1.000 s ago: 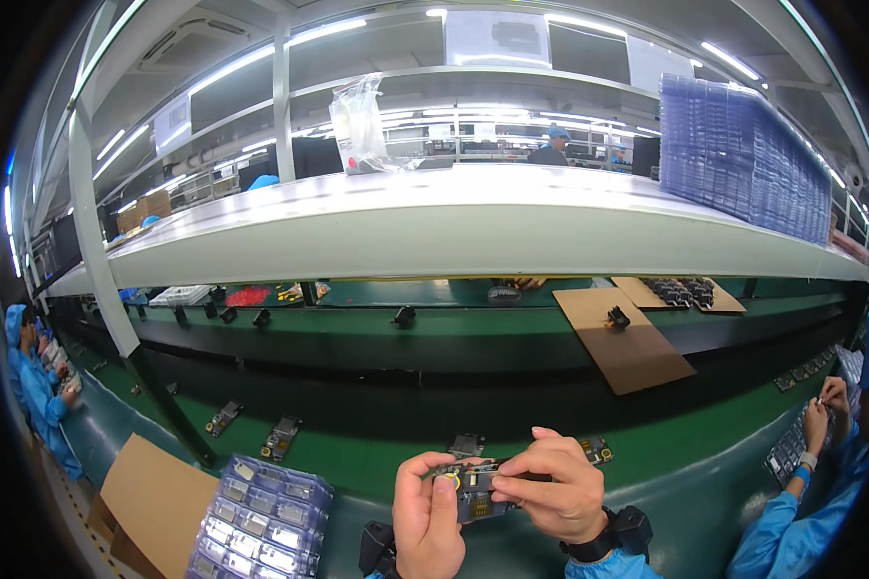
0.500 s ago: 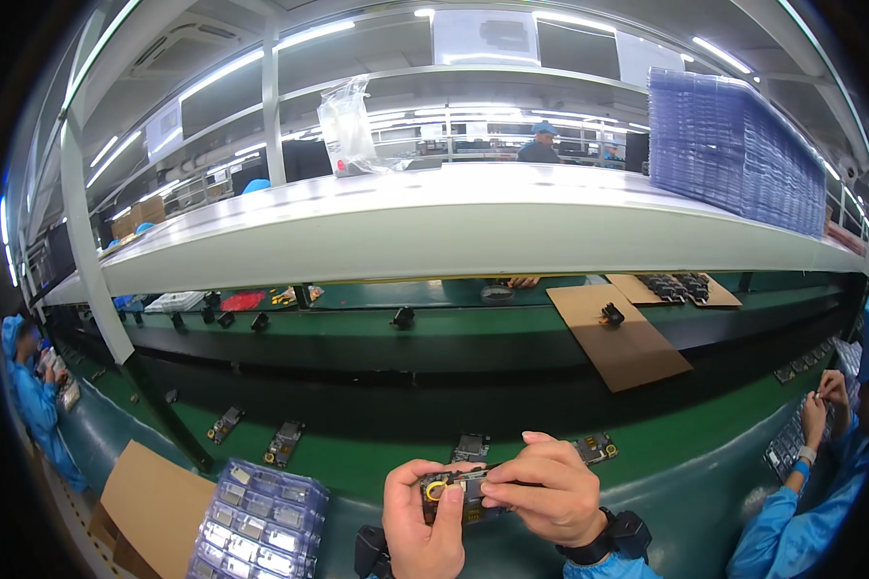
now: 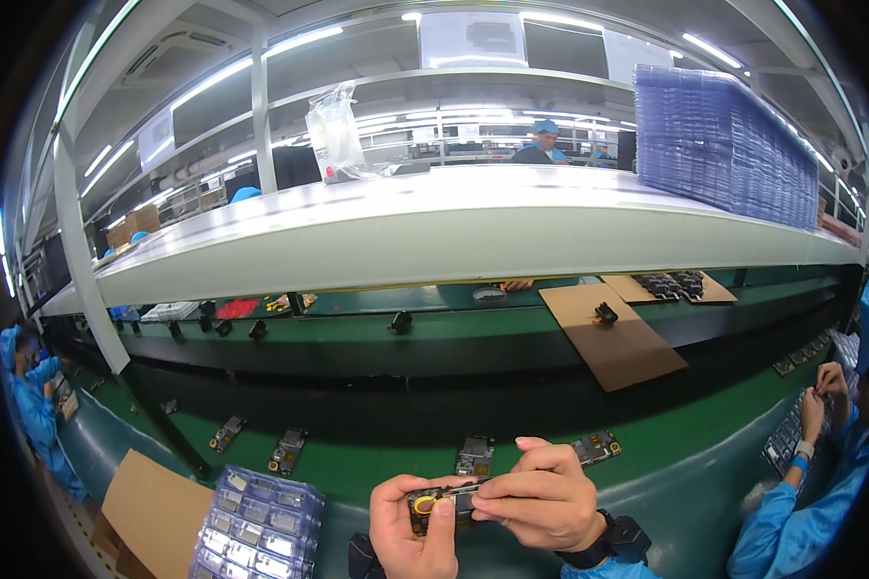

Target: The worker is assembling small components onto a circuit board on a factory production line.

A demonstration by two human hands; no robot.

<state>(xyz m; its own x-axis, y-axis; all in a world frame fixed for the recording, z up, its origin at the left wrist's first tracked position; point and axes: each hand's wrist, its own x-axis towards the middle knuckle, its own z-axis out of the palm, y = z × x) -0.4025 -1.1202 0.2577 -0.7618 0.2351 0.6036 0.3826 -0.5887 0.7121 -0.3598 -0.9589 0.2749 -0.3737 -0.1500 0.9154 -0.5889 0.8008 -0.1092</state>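
- Head view: near the bottom centre of the frame, a dark circuit board (image 3: 462,511) is held up between the person's two hands, above the green counter (image 3: 377,458); a yellow ring shows near its left end.
- Left hand (image 3: 410,536): its fingers grip the board's left part, the thumb laid across the face and the other fingers curled behind.
- Right hand (image 3: 543,497): its fingers are closed together, the tips touching the board's right side; whether a small part is pinched between them cannot be told. A black wristband (image 3: 584,552) circles this wrist.
- Just above the hands, a second board (image 3: 475,454) lies on the counter, and another board (image 3: 597,447) with a yellow ring lies to its right.
- Left of centre, two more boards (image 3: 287,451) lie apart from each other on the same surface.
- At lower left stands a stack of clear plastic trays (image 3: 256,526) with pieces in their compartments; brown cardboard (image 3: 154,502) is just beside it.
- Right of centre, a small black part (image 3: 605,314) sits on a flat cardboard sheet (image 3: 637,352).
- Across the upper half runs a white shelf (image 3: 473,222), bearing a clear bag (image 3: 333,130) and a tall pile of bluish trays (image 3: 724,145).
- At the right edge, a co-worker's hands (image 3: 821,391) meet above more boards.
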